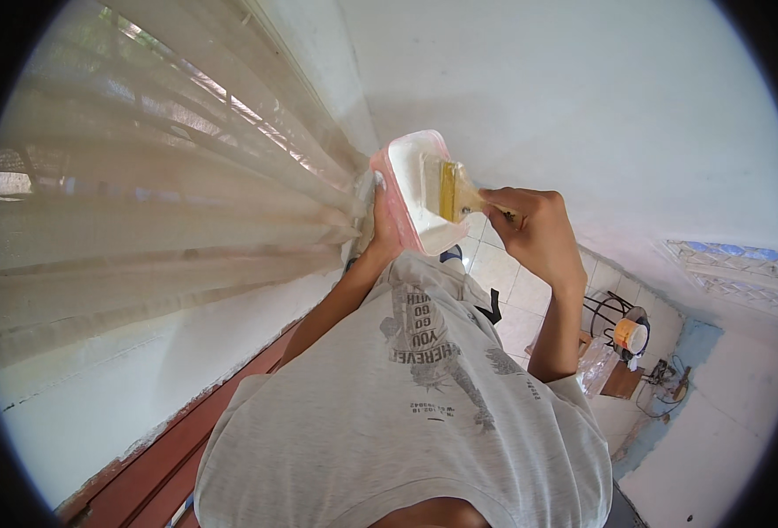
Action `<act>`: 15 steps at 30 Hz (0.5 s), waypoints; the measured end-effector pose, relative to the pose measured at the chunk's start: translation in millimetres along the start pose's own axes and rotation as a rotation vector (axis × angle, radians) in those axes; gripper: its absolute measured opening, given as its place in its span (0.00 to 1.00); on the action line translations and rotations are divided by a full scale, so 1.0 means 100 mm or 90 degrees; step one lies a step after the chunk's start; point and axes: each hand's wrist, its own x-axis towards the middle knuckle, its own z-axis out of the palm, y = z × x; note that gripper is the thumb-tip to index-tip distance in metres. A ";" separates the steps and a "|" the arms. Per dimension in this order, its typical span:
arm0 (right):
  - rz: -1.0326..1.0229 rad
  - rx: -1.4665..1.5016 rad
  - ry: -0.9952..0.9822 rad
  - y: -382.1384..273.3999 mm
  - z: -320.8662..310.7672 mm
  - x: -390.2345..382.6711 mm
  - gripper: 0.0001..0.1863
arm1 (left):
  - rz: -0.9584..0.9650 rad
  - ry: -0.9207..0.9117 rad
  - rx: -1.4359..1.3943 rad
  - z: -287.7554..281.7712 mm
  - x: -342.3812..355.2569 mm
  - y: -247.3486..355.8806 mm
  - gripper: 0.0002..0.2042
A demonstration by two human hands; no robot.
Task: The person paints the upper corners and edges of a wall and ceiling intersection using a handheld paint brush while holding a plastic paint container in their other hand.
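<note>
**Brush (448,191) in over tub (399,200), handle end to the right hand (538,231)**

Clock: 12 = top of view.

Key relation: brush vs tub mouth. Bristles sit inside the tub's outline, reaching in from its 3 o'clock side. Brush long axis runs from roughly 4 at the handle to 10 at the bristles, so it crosses the tub's long axis, about 11:30 to 5:30. Bristle contact with the white inside: can't tell.

Right hand: fingers pinched narrow on the handle, brush head at its 10 o'clock. It's the hand on the brush.

Left hand (387,227): at the tub's 8 o'clock, gripping the pink outer wall, white smear on a fingertip. Any fingers behind the tub are hidden, spread unknown. Tub is held up, mouth tilted to the viewer.

Around: curtain (186,176) toward 9–10 of the tub, wall (582,114) toward 1–2, orange-white pot (631,335) lower down toward 4.
</note>
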 end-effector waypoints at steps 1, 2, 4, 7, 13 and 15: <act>0.032 -0.001 0.026 -0.03 0.01 -0.01 0.10 | 0.018 -0.013 -0.015 0.06 -0.01 0.01 0.39; 0.064 -0.003 0.053 -0.04 0.02 -0.01 0.11 | 0.036 -0.026 -0.030 0.10 -0.01 0.01 0.39; 0.014 -0.015 0.028 0.14 0.25 -0.01 0.11 | 0.031 0.006 -0.052 0.08 0.03 0.01 0.38; -0.006 0.015 0.018 0.20 0.39 -0.06 0.12 | 0.041 0.050 -0.060 0.06 0.06 -0.01 0.38; -0.007 -0.004 0.008 0.24 0.48 -0.10 0.12 | 0.028 0.038 -0.085 -0.05 0.04 0.02 0.38; -0.011 0.010 -0.010 0.23 0.47 -0.09 0.13 | 0.026 0.045 -0.056 -0.09 0.05 0.02 0.39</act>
